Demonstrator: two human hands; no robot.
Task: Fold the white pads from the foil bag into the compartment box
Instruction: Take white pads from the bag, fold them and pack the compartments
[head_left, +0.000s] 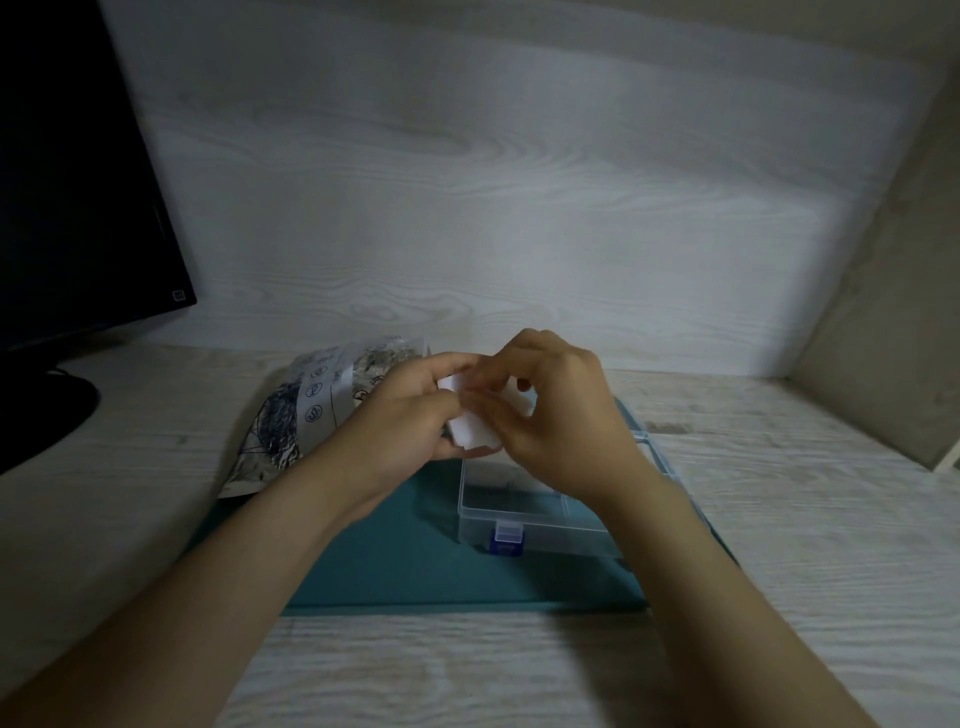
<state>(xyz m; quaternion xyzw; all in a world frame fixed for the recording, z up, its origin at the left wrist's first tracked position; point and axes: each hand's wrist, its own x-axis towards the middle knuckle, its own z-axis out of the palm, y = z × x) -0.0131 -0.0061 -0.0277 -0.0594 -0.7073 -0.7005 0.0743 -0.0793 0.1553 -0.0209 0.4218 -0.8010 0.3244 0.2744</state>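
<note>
So, desk (779, 597): pale wood grain; both bare forearms come in over its near edge.
Teal mat (415, 561): lies flat at the middle of the desk, just in from the near edge, and carries the box.
Compartment box (561, 540): clear plastic, on the right half of the mat; dividers show toward its far right; right wrist covers part of it. Contents too dim to tell.
Latch (506, 538): blue and clear, on the box's near wall.
White pad (470, 434): held in the air between both hands, over the box's far left corner, not touching box or mat; looks bent, though the fold line is hidden by fingers.
Left hand (410, 415): fingers curled round the pad's left side, gripping it.
Right hand (561, 415): thumb and fingertips pinching the pad's right and top part; hands touch each other at the pad.
Foil bag (311, 410): lies tilted at the mat's far left corner, partly on the bare desk, just behind the left hand; printed pattern and white label strip face up.
Monitor (67, 182): dark, far left corner of the desk.
Monitor base (47, 415): dark, on the desk at the left edge.
Back panel (493, 182): pale wood grain, upright along the far edge.
</note>
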